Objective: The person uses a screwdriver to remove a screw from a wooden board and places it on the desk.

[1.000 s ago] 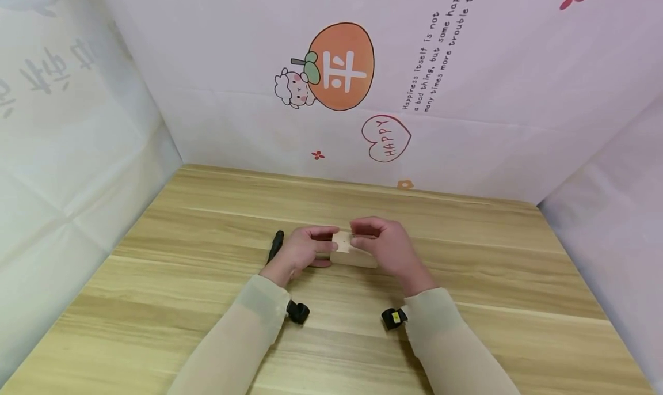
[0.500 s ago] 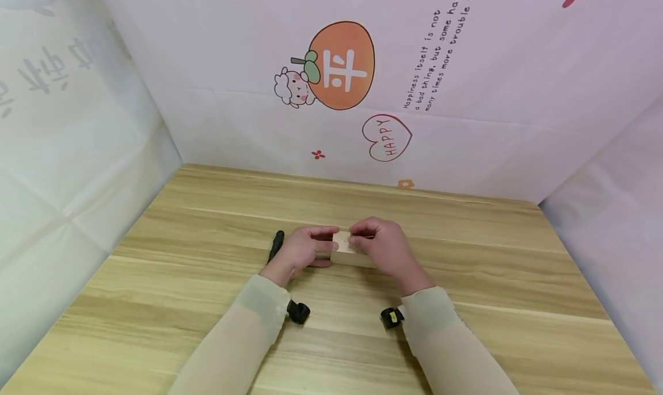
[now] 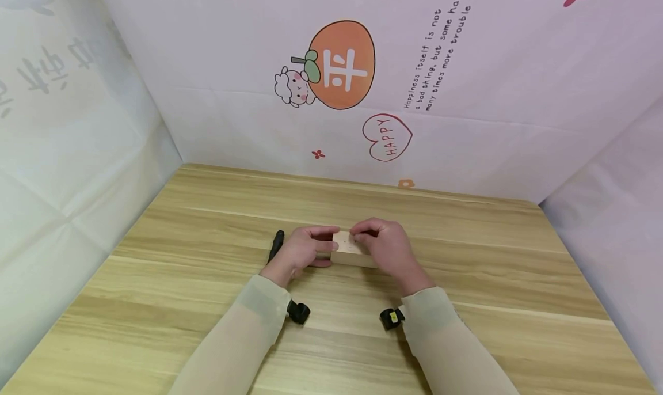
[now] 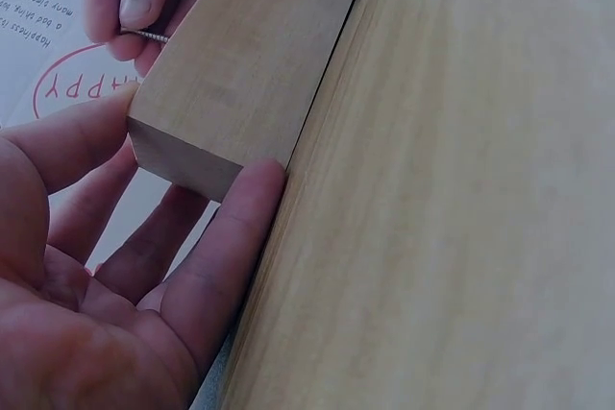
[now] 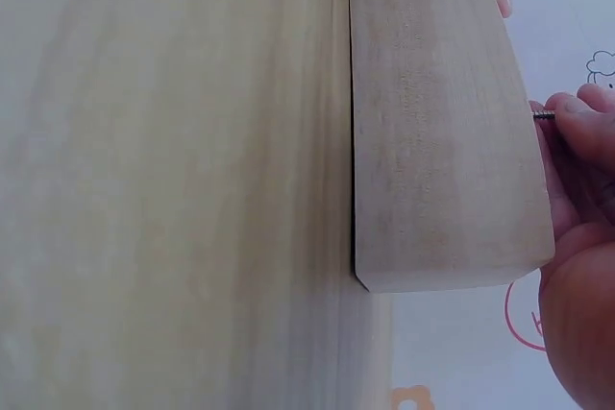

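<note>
A pale wooden block (image 3: pixel 353 259) lies on the table, with small dark marks on its top face. My left hand (image 3: pixel 302 249) holds its left end; in the left wrist view, fingertips (image 4: pixel 261 180) touch opposite edges of that end. Over the block's top, my right hand (image 3: pixel 389 249) pinches a small threaded screw (image 5: pixel 544 115) between thumb and fingers. In the left wrist view the screw (image 4: pixel 149 36) points at the block's top face, its tip at or just behind the edge. Whether the tip has entered the wood cannot be seen.
A slim black tool (image 3: pixel 276 245), partly hidden, lies left of my left hand. The wood-grain table (image 3: pixel 331 349) meets a printed white cloth backdrop (image 3: pixel 233 124) at the back. Black wrist cameras hang under both sleeves.
The right thumb and fingers have shifted slightly around the screw, showing more of the block's top. The left hand and the block stay in place.
</note>
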`<state>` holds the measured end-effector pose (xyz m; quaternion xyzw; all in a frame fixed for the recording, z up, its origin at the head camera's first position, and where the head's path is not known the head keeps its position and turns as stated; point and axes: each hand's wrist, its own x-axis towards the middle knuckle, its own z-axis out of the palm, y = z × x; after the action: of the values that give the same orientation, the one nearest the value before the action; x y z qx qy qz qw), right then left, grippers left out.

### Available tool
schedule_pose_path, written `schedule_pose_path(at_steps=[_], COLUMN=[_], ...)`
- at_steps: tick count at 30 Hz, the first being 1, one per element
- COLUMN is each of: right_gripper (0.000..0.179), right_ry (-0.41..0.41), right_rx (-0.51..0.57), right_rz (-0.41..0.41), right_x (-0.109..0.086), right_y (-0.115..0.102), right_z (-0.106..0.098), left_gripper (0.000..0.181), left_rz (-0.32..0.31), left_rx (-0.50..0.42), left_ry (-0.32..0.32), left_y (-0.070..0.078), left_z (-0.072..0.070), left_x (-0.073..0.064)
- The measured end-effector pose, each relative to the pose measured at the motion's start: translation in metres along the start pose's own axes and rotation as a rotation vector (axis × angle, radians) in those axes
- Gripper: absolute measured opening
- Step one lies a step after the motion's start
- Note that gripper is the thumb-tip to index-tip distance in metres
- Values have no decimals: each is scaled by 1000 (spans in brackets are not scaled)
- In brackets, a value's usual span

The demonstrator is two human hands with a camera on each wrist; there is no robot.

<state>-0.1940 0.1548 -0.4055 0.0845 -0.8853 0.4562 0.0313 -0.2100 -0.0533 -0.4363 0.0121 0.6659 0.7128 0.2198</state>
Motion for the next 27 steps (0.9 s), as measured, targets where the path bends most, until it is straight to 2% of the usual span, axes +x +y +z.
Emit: schedule_pose_path(at_steps=[3, 12, 16, 20, 23, 27], right_gripper=[14, 12, 15, 20, 22, 20], right_ry=[-1, -1, -53, -109, -110, -108], right_rx=[8, 228, 359, 560, 677, 787], right_rz=[-22, -25, 50, 160, 223, 266], right_x=[0, 2, 3, 5, 5, 4], right_y=[1, -2, -4, 0, 7, 18], right_z=[0, -9, -14, -21, -30, -51], left_gripper=[38, 38, 38, 39, 38, 38], left_rz=[-1, -2, -2, -2, -2, 0], left_rx=[-2, 12, 14, 14, 14, 14], left_ry=[1, 14, 18, 20, 21, 20], left_y=[0, 2, 2, 2, 2, 1], left_z=[1, 2, 2, 2, 3, 3], left_x=[-1, -1, -1, -1, -1, -2])
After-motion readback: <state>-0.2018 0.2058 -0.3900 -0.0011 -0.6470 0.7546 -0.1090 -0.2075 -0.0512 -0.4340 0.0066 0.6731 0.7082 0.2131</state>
